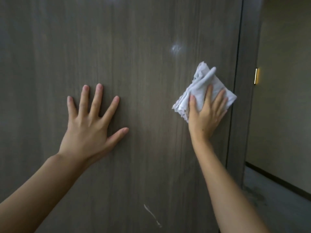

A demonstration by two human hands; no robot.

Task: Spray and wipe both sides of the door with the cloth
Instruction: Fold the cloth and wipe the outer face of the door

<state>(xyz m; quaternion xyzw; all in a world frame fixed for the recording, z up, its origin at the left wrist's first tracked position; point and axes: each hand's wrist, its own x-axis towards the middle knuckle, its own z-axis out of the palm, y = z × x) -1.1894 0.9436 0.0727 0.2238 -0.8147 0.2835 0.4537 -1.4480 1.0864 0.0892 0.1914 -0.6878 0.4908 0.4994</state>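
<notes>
A dark grey-brown wood-grain door (pixel 134 81) fills most of the head view. My left hand (pixel 90 126) lies flat on it with the fingers spread. My right hand (pixel 205 115) presses a crumpled white cloth (pixel 202 84) against the door near its right edge, fingers straight over the cloth. A pale wet patch (pixel 176 48) shows on the door above the cloth. A whitish streak (pixel 152 215) runs low on the door. No spray bottle is in view.
The door's right edge meets a dark frame (pixel 242 98). Beyond it stands a beige wall (pixel 284 98) with a small lit fitting (pixel 256 76), a dark skirting board (pixel 277 180) and grey floor (pixel 276 207).
</notes>
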